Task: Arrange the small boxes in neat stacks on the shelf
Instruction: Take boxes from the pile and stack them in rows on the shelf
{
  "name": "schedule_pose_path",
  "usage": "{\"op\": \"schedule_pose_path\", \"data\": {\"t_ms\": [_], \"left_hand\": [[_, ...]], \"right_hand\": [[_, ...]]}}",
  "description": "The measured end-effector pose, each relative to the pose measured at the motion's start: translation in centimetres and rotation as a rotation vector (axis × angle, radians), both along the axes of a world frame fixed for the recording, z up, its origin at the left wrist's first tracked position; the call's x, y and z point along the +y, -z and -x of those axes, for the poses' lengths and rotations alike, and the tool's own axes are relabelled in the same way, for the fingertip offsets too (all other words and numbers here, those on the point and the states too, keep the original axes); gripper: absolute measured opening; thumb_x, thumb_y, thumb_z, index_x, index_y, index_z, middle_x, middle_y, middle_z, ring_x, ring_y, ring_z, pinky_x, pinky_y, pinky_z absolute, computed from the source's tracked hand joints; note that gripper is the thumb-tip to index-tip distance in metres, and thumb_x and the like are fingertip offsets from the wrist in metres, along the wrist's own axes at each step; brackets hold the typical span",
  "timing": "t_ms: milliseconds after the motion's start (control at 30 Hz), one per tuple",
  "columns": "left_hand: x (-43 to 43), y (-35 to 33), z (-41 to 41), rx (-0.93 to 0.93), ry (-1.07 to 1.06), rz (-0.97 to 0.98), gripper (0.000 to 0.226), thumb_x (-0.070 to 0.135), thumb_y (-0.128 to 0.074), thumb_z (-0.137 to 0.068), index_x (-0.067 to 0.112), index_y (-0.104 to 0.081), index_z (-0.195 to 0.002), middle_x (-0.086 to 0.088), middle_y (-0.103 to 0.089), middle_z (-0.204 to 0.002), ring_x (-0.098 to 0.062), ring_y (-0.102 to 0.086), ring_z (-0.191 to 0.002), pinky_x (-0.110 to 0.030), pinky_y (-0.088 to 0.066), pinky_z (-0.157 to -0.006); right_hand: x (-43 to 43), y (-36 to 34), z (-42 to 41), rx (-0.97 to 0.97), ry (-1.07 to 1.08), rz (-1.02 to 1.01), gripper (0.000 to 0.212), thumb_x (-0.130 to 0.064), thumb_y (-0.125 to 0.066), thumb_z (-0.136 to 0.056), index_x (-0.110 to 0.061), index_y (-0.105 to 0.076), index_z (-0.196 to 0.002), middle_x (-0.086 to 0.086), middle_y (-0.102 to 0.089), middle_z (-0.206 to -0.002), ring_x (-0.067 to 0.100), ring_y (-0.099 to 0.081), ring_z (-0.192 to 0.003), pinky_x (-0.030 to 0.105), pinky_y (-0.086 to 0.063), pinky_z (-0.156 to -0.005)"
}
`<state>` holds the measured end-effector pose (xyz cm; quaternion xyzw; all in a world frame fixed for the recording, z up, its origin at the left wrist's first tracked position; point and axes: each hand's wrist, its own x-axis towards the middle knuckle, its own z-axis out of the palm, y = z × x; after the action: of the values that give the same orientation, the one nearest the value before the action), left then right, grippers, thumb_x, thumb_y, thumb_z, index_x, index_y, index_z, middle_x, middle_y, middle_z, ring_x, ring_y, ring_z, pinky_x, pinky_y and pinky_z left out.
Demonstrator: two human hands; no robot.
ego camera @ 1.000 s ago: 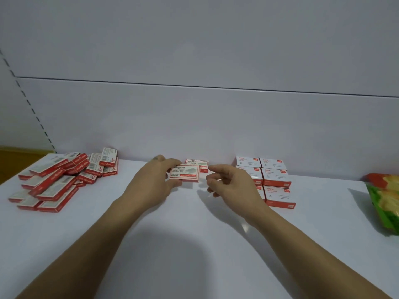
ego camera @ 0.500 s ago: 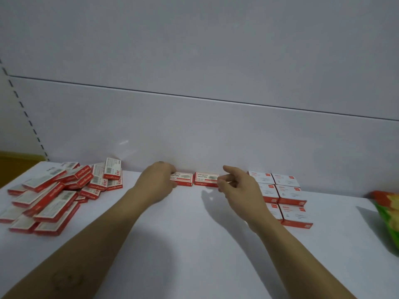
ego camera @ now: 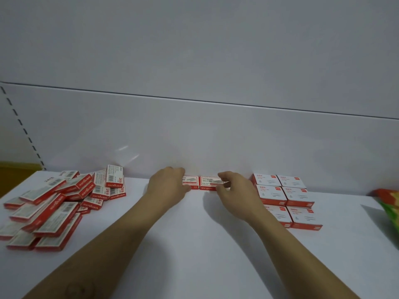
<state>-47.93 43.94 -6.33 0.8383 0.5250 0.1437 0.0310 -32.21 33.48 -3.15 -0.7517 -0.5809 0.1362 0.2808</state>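
The left hand (ego camera: 167,184) is covering the left half of the first staple box (ego camera: 191,185) at the middle of the frame. Its fingers are curling over the far edge and the thumb is pressing the near side, so it is gripping that box, though the fingertips are lying out of sight. Just to the right of it the second staple box (ego camera: 209,184) is lying flat against the back panel (ego camera: 194,137) (whether the two ends are touching is hard to tell). The right hand (ego camera: 235,194) is pinching its right end between thumb and curled fingers, hiding that end. Both boxes are resting on the white shelf (ego camera: 194,244). The right forearm is blocking the near left corner of the neat stacks (ego camera: 287,195) at the right of the frame, whose small print is blurring beyond reading. A loose heap of red-and-white boxes (ego camera: 54,203) is sprawling at the left, with the frame edge cutting its outermost boxes. A green and orange packet (ego camera: 388,203) is showing only partly at the right edge
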Motion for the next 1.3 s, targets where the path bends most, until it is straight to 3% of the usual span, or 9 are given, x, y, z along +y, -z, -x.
{"op": "schedule_pose_path", "data": {"t_ms": [100,267,400,567,767,900,1100,1300], "left_hand": [[0.0,-0.2,-0.2,0.02,0.002,0.003,0.025,0.04,-0.063,-0.087,0.02,-0.059,-0.101,-0.004,-0.063,-0.099,-0.024,-0.058,-0.088,-0.029,-0.041,-0.066],[-0.1,-0.2,-0.4,0.046,0.003,-0.006,0.024,0.039,-0.061,-0.089,0.02,-0.059,-0.103,-0.004,-0.063,-0.098,-0.023,-0.057,-0.087,-0.029,-0.038,-0.065],[-0.3,-0.1,-0.9,0.058,0.019,-0.019,0.023,0.036,-0.059,-0.09,0.018,-0.059,-0.103,-0.007,-0.062,-0.099,-0.026,-0.057,-0.09,-0.03,-0.039,-0.066],[-0.7,-0.3,-1.5,0.093,0.006,-0.037,0.016,0.029,-0.056,-0.092,0.016,-0.058,-0.102,-0.008,-0.062,-0.099,-0.026,-0.055,-0.085,-0.03,-0.038,-0.064],[-1.1,-0.5,-1.1,0.064,-0.017,-0.006,0.026,0.041,-0.056,-0.09,0.022,-0.06,-0.106,-0.003,-0.062,-0.099,-0.023,-0.055,-0.088,-0.029,-0.037,-0.067],[-1.4,-0.9,0.8,0.045,0.023,0.004,0.032,0.043,-0.057,-0.087,0.026,-0.055,-0.115,0.001,-0.058,-0.101,-0.02,-0.056,-0.091,-0.03,-0.04,-0.069],[-2.3,-2.2,5.6,0.046,-0.025,-0.077,0.054,0.047,-0.057,-0.088,0.027,-0.043,-0.137,0.002,-0.052,-0.13,-0.019,-0.047,-0.119,-0.037,-0.041,-0.091],[-4.3,-3.8,10.0,0.081,-0.123,-0.139,0.053,0.049,-0.055,-0.089,0.029,-0.044,-0.137,0.002,-0.049,-0.138,-0.02,-0.043,-0.125,-0.037,-0.034,-0.1]], "right_hand": [[0.5,0.1,0.0,-0.151,-0.017,0.109,0.035,-0.023,-0.048,-0.094,-0.013,-0.056,-0.127,0.008,-0.058,-0.125,0.026,-0.056,-0.112,0.032,-0.044,-0.089],[1.4,0.8,-0.2,-0.206,-0.023,0.229,0.028,-0.021,-0.045,-0.091,-0.014,-0.064,-0.111,0.007,-0.067,-0.108,0.026,-0.061,-0.095,0.025,-0.04,-0.069],[1.7,0.7,0.0,-0.24,-0.024,0.258,0.029,-0.024,-0.045,-0.091,-0.013,-0.064,-0.109,0.007,-0.067,-0.106,0.025,-0.058,-0.09,0.024,-0.037,-0.067],[1.4,0.7,0.5,-0.31,-0.024,0.239,0.031,-0.028,-0.045,-0.091,-0.012,-0.062,-0.111,0.008,-0.065,-0.108,0.026,-0.059,-0.1,0.024,-0.036,-0.067],[1.2,1.0,1.0,-0.342,-0.048,0.263,0.035,-0.031,-0.048,-0.091,-0.01,-0.055,-0.118,0.011,-0.06,-0.117,0.028,-0.051,-0.111,0.028,-0.037,-0.074],[0.9,0.7,0.8,-0.361,-0.061,0.264,0.054,-0.04,-0.058,-0.086,-0.015,-0.042,-0.132,0.008,-0.052,-0.124,0.027,-0.047,-0.116,0.032,-0.038,-0.082],[0.9,-1.6,1.5,-0.394,-0.15,0.076,0.071,-0.044,-0.062,-0.085,-0.016,-0.031,-0.143,0.007,-0.046,-0.137,0.027,-0.041,-0.124,0.038,-0.037,-0.1],[2.4,-2.7,5.9,-0.385,-0.316,-0.042,0.074,-0.046,-0.06,-0.087,-0.02,-0.026,-0.148,0.003,-0.039,-0.146,0.025,-0.035,-0.131,0.036,-0.03,-0.106]]}}
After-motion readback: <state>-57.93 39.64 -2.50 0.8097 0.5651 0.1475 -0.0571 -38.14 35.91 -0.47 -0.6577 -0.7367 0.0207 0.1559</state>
